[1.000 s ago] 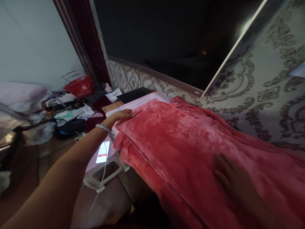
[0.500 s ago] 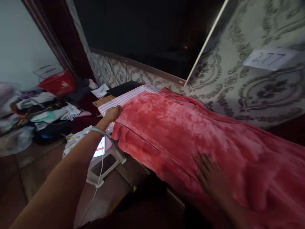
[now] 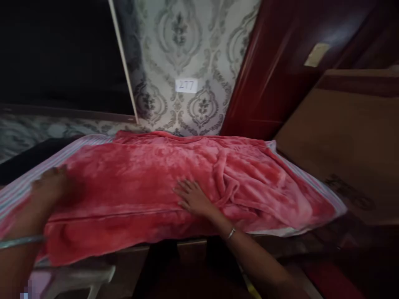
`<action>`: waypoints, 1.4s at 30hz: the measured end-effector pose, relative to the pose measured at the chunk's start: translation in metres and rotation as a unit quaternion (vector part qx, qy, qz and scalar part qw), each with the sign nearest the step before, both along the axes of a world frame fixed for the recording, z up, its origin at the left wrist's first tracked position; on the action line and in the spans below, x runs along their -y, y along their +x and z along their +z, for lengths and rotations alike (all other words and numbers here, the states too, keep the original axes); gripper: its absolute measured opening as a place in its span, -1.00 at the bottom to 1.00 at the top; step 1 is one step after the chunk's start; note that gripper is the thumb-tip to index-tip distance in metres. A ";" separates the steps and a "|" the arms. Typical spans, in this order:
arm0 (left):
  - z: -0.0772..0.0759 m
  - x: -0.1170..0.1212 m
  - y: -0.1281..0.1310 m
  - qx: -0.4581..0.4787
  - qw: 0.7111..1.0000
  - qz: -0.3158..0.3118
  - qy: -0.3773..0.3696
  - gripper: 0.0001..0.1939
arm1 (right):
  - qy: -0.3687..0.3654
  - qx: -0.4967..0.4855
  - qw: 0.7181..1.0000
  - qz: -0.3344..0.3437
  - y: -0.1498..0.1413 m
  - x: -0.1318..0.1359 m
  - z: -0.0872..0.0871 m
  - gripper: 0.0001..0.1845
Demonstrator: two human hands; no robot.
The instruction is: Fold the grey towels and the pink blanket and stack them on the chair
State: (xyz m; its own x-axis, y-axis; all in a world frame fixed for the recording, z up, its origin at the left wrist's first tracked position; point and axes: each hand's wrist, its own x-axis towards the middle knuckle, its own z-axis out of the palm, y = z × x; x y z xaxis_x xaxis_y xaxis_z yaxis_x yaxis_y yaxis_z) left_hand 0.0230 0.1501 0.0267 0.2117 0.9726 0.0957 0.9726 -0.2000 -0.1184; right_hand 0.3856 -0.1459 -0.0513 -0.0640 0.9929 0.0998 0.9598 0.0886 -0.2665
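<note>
A red plush fleece piece [image 3: 124,182] is spread across a table over a striped cloth [image 3: 40,170]; whether it is a blanket or a garment I cannot tell. Its left half lies fairly smooth, with a long fold along the near side, while the right half is bunched in wrinkles. My right hand [image 3: 195,197] rests on the middle of the fleece, palm down with fingers spread. At the fleece's left end, by the striped cloth, is my left hand [image 3: 50,187]; motion smears its fingers, so its grip is unclear.
A large cardboard box [image 3: 343,145] stands at the right, against the dark red door [image 3: 274,54]. A dark television screen [image 3: 59,54] hangs at the left. The patterned wall carries a paper marked 277 [image 3: 186,85]. Below the near left edge is a pale plastic stool [image 3: 84,276].
My view has swung right, bringing the box and door in and taking the clothes pile out. My right hand stays flat on the fleece; my left hand remains at its left end.
</note>
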 end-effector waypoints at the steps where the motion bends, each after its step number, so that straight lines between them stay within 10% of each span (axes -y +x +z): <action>1: 0.000 0.004 0.032 0.013 0.999 -0.035 0.005 -0.42 | 0.001 -0.005 1.000 0.000 0.000 0.000 0.001 -0.39; 6: 0.003 0.044 0.197 0.101 0.967 -0.233 -0.031 -0.32 | 0.025 -0.014 1.000 -0.001 0.002 -0.001 0.002 -0.41; 10: -0.014 0.067 0.259 0.112 0.954 -0.276 -0.032 -0.32 | 0.086 -0.005 0.996 -0.011 0.002 -0.002 0.003 -0.50; 16: -0.062 0.061 0.263 0.086 0.957 -0.278 0.003 -0.33 | 0.065 -0.056 0.996 -0.020 0.002 -0.001 0.007 -0.57; 22: -0.065 0.053 0.265 0.095 0.955 -0.279 0.027 -0.32 | 0.112 -0.322 0.939 0.048 0.068 0.045 0.024 -0.61; 29: -0.062 0.057 0.265 0.056 0.953 -0.293 0.044 -0.30 | 0.338 -0.171 0.853 -0.359 0.249 0.140 0.054 -0.44; 33: -0.059 0.060 0.264 0.032 0.954 -0.293 0.048 -0.33 | 0.254 -0.072 0.863 -0.431 0.294 0.156 0.031 -0.21; 42: -0.060 0.056 0.266 0.027 0.956 -0.288 0.051 -0.35 | 0.178 -0.035 0.888 -0.423 0.275 0.150 -0.022 -0.59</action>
